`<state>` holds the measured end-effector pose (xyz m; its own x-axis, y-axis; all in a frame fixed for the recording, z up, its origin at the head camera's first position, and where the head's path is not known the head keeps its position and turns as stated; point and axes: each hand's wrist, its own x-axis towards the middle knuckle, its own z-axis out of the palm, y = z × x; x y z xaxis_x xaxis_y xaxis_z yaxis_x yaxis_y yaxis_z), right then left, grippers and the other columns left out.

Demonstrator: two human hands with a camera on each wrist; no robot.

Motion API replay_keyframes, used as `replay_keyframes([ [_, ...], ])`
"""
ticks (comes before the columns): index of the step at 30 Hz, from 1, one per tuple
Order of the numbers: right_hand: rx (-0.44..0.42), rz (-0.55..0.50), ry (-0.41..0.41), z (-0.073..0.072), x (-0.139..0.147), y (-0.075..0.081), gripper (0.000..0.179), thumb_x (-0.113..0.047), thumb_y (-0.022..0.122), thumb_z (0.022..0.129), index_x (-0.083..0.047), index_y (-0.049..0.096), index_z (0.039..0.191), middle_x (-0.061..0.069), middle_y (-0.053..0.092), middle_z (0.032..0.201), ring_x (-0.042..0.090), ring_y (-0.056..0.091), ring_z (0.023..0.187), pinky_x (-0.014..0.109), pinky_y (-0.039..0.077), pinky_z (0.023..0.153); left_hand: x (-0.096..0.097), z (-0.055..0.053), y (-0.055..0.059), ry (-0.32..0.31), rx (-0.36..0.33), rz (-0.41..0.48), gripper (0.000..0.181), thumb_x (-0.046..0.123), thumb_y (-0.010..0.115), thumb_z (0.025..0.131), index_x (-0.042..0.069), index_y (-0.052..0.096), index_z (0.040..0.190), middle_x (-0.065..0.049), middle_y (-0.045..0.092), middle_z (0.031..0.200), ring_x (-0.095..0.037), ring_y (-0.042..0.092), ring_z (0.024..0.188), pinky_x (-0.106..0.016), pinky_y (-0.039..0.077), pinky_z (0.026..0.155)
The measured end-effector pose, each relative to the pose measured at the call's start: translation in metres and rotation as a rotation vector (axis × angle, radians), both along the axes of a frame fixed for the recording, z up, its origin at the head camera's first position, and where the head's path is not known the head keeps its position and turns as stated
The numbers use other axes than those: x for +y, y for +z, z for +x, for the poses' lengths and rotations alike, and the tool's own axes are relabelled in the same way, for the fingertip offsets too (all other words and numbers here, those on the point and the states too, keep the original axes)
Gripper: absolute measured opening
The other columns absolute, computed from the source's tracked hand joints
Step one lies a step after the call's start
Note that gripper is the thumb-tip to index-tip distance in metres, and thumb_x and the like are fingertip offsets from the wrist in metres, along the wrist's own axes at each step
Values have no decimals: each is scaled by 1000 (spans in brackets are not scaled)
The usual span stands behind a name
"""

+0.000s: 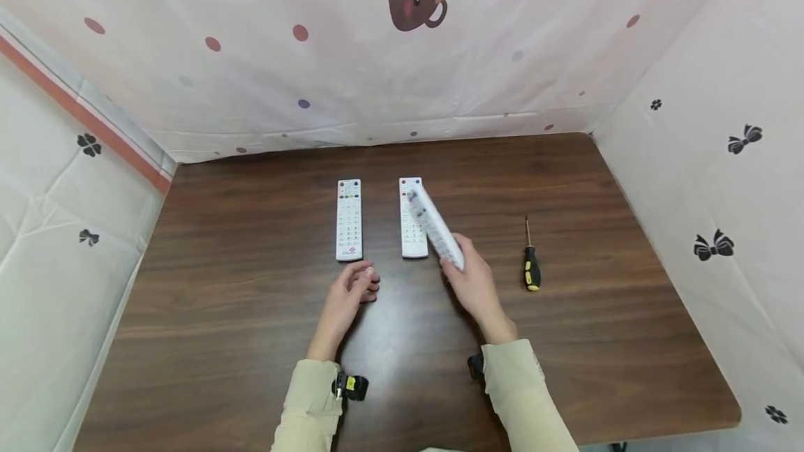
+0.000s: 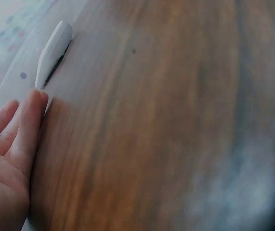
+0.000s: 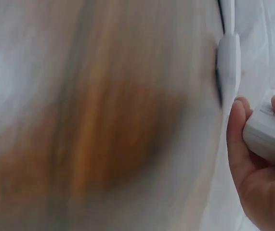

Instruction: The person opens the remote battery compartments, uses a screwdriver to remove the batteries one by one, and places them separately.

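Observation:
My right hand (image 1: 475, 284) grips a white remote control (image 1: 444, 237) by its near end, tilted up off the table. In the right wrist view, thumb and fingers close round the end of that remote (image 3: 268, 137). Beneath its far end, a second white remote (image 1: 414, 246) lies on the table, partly hidden by the held one. To the left lies a third white remote (image 1: 349, 222), buttons up. Just below that one, my left hand (image 1: 345, 297) rests with loosely bent fingers and holds nothing. The left wrist view has a white remote (image 2: 55, 50) just beyond the fingertips.
A black and yellow screwdriver (image 1: 531, 269) lies at the right, its shaft pointing away. The brown wooden table (image 1: 239, 326) is bordered at the back and sides by printed white cloth (image 1: 251, 75).

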<state>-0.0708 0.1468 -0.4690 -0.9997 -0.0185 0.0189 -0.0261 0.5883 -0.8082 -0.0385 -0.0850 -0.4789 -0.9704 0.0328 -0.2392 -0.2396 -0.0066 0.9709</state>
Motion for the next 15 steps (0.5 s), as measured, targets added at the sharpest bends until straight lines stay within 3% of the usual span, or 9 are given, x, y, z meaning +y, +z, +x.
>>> replay_keyframes([
  [3, 117, 120, 116, 2, -16, 3, 45, -18, 62, 83, -21, 46, 125, 2, 55, 114, 19, 54, 95, 40, 44, 79, -1, 1, 6, -21, 5, -16, 42, 25, 50, 92, -3, 45, 123, -26, 56, 103, -38, 55, 93, -44, 48, 76],
  [6, 165, 170, 211, 7, -35, 4, 45, -17, 63, 83, -22, 47, 125, -2, 54, 116, 16, 53, 98, 38, 44, 82, -3, 1, 2, -28, 3, 6, 46, 28, 50, 92, -1, 43, 127, -26, 57, 103, -38, 55, 94, -44, 48, 77],
  [11, 212, 228, 297, 17, -63, 2, 44, -15, 63, 82, -24, 50, 123, -4, 54, 110, 13, 54, 94, 34, 45, 79, -4, -1, -13, -32, 2, 46, 46, 33, 51, 90, 5, 44, 126, -23, 58, 104, -33, 56, 95, -40, 49, 77],
  [15, 262, 279, 336, 26, -80, 0, 42, -17, 62, 84, -23, 49, 123, -3, 53, 105, 14, 55, 89, 33, 47, 73, -3, 1, -10, -7, 11, 57, 51, 29, 52, 90, 5, 37, 133, -20, 55, 114, -27, 58, 91, -41, 49, 77],
])
